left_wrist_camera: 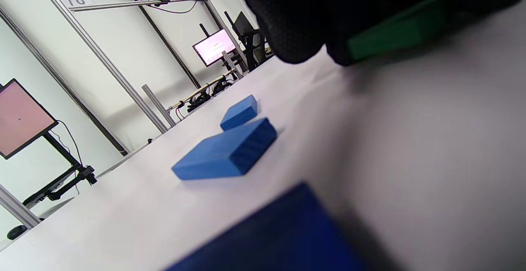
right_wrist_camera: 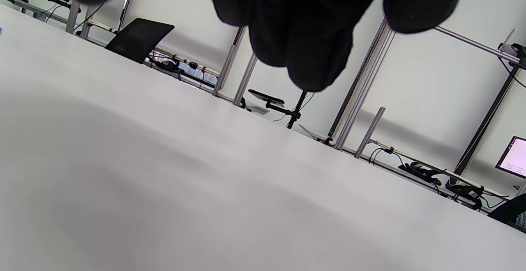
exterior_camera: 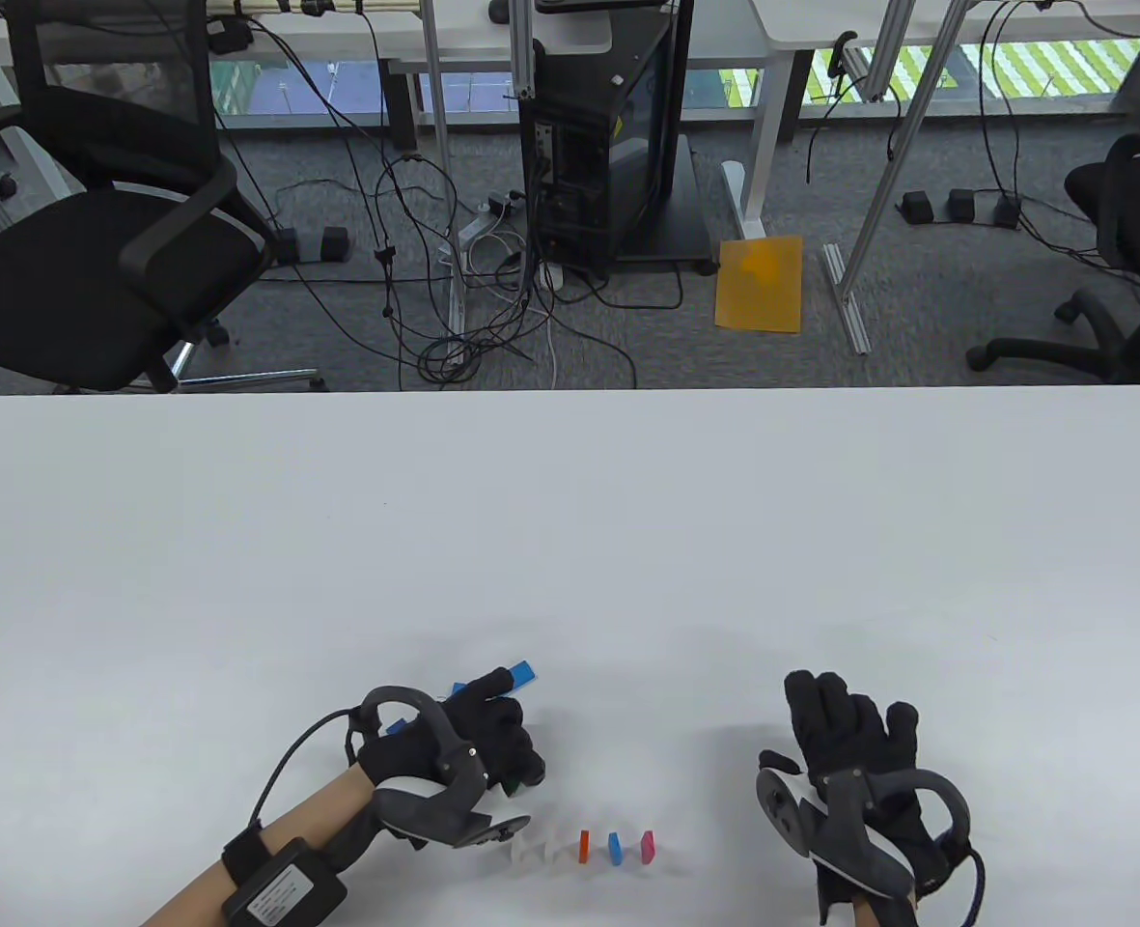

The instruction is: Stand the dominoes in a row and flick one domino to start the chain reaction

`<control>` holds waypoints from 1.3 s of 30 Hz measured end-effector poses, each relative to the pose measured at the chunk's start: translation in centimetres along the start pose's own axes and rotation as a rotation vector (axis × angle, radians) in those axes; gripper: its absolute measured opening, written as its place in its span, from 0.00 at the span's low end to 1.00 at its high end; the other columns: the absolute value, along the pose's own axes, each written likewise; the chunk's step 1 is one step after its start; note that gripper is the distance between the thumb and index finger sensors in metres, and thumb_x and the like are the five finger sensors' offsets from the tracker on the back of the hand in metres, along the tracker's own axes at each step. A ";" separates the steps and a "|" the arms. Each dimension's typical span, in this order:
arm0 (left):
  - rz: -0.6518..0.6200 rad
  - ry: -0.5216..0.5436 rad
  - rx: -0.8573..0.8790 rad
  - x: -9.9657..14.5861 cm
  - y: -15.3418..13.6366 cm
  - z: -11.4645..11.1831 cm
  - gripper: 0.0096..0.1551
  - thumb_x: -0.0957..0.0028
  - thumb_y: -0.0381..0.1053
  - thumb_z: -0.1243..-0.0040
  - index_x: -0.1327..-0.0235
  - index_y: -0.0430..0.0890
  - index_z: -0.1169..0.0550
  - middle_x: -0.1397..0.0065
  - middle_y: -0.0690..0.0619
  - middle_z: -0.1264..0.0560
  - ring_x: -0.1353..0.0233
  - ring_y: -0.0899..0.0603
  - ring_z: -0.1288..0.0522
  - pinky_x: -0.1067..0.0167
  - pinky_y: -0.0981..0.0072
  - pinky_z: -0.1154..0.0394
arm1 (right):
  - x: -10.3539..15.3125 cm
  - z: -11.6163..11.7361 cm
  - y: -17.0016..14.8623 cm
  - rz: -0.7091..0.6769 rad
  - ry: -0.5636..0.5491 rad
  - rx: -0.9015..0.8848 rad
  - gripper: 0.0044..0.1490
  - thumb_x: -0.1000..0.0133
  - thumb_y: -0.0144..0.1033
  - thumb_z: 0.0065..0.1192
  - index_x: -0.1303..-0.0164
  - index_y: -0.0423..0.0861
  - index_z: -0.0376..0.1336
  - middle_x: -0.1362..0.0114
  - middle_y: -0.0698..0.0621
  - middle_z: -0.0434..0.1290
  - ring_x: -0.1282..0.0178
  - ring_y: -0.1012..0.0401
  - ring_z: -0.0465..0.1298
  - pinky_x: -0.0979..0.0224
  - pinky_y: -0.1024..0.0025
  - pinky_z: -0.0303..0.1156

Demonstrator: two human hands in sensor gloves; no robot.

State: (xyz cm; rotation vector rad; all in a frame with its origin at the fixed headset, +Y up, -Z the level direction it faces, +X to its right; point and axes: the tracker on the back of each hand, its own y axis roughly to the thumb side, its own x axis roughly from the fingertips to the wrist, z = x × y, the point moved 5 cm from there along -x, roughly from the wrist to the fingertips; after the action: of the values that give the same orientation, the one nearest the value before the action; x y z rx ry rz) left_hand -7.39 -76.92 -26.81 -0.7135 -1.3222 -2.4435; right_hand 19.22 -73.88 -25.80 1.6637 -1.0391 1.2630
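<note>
Near the front edge of the white table [exterior_camera: 570, 502] stands a short row of dominoes: two pale ones [exterior_camera: 538, 848], an orange one [exterior_camera: 584, 847], a blue one [exterior_camera: 615, 847] and a pink one [exterior_camera: 647, 846]. My left hand [exterior_camera: 516, 768] hovers just behind the row's left end, fingers curled round a green domino [exterior_camera: 513, 788], seen up close as the green domino [left_wrist_camera: 394, 33] in the left wrist view. Blue dominoes [left_wrist_camera: 230, 150] lie flat beside that hand; one blue piece [exterior_camera: 521, 673] pokes out past its fingers. My right hand [exterior_camera: 840, 710] rests flat and open, right of the row, holding nothing.
A dark blue domino [left_wrist_camera: 279, 238] lies blurred right under the left wrist camera. Beyond the table's far edge stand office chairs [exterior_camera: 97, 261], a computer tower [exterior_camera: 608, 145] and tangled cables [exterior_camera: 454, 319] on the floor.
</note>
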 end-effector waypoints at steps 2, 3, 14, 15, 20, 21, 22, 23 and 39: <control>0.023 0.003 -0.006 0.3 -0.4 0.1 0.32 0.76 0.78 0.47 0.51 0.83 0.32 0.45 0.85 0.19 0.38 0.70 0.19 0.22 0.63 0.33 | 0.0 0.0 0.0 0.000 0.003 0.002 0.57 0.52 0.62 0.48 0.17 0.39 0.50 0.19 0.36 0.64 0.28 0.42 0.75 0.31 0.31 0.61; 0.037 0.006 -0.012 0.4 -0.8 0.1 0.33 0.75 0.78 0.47 0.50 0.84 0.34 0.44 0.85 0.19 0.38 0.70 0.19 0.22 0.63 0.33 | 0.0 -0.1 -0.1 0.000 0.003 0.001 0.57 0.52 0.62 0.48 0.17 0.39 0.50 0.19 0.36 0.64 0.28 0.42 0.75 0.31 0.31 0.61; 0.302 0.088 0.098 6.1 -6.6 3.8 0.28 0.68 0.73 0.52 0.49 0.80 0.29 0.42 0.77 0.19 0.37 0.63 0.18 0.23 0.54 0.31 | 0.0 -0.2 0.0 -0.010 0.016 -0.004 0.57 0.52 0.62 0.48 0.17 0.39 0.50 0.19 0.36 0.64 0.28 0.42 0.75 0.31 0.31 0.61; 0.313 0.092 0.096 6.7 -6.7 4.1 0.28 0.69 0.73 0.51 0.51 0.79 0.29 0.42 0.78 0.19 0.38 0.63 0.18 0.23 0.55 0.31 | 0.0 -0.3 0.0 -0.009 0.013 -0.003 0.57 0.52 0.62 0.47 0.17 0.38 0.50 0.19 0.36 0.64 0.28 0.42 0.75 0.31 0.31 0.62; 0.318 0.093 0.036 9.0 -5.4 5.1 0.27 0.71 0.75 0.49 0.55 0.77 0.28 0.43 0.81 0.20 0.42 0.66 0.18 0.28 0.61 0.26 | 0.0 -0.2 -0.1 -0.006 0.000 -0.012 0.58 0.52 0.62 0.47 0.17 0.38 0.49 0.19 0.35 0.63 0.27 0.41 0.74 0.32 0.31 0.62; 0.319 0.096 0.032 9.2 -5.1 5.2 0.26 0.71 0.76 0.48 0.55 0.77 0.28 0.43 0.81 0.20 0.44 0.67 0.17 0.29 0.63 0.24 | 0.1 -0.2 0.0 -0.006 0.001 -0.009 0.58 0.52 0.62 0.47 0.17 0.38 0.49 0.19 0.35 0.63 0.27 0.41 0.74 0.32 0.31 0.62; 0.320 0.097 0.034 9.6 -4.7 5.3 0.26 0.71 0.76 0.48 0.56 0.77 0.27 0.43 0.82 0.20 0.46 0.68 0.17 0.31 0.64 0.23 | 0.1 -0.2 0.0 -0.009 0.002 -0.003 0.58 0.52 0.62 0.47 0.17 0.38 0.49 0.19 0.35 0.63 0.27 0.41 0.74 0.32 0.31 0.62; 0.327 0.106 0.048 10.0 -4.2 5.4 0.26 0.71 0.77 0.47 0.57 0.77 0.27 0.44 0.82 0.19 0.49 0.69 0.17 0.32 0.66 0.23 | 0.1 -0.1 0.1 -0.014 0.005 0.001 0.58 0.52 0.62 0.47 0.17 0.38 0.49 0.19 0.35 0.63 0.28 0.41 0.74 0.32 0.31 0.62; 0.265 0.058 0.255 8.4 -0.6 3.3 0.47 0.66 0.75 0.45 0.30 0.60 0.35 0.42 0.79 0.19 0.63 0.73 0.18 0.40 0.73 0.19 | 0.1 0.2 0.6 -0.043 0.033 0.001 0.58 0.52 0.62 0.48 0.17 0.38 0.49 0.19 0.36 0.64 0.28 0.43 0.75 0.32 0.31 0.62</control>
State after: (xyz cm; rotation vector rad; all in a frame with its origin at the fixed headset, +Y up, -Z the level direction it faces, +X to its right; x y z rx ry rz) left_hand -13.73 -73.87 -21.14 -0.6959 -1.3858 -2.0298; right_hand 18.76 -74.27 -25.67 1.6518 -0.9781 1.2588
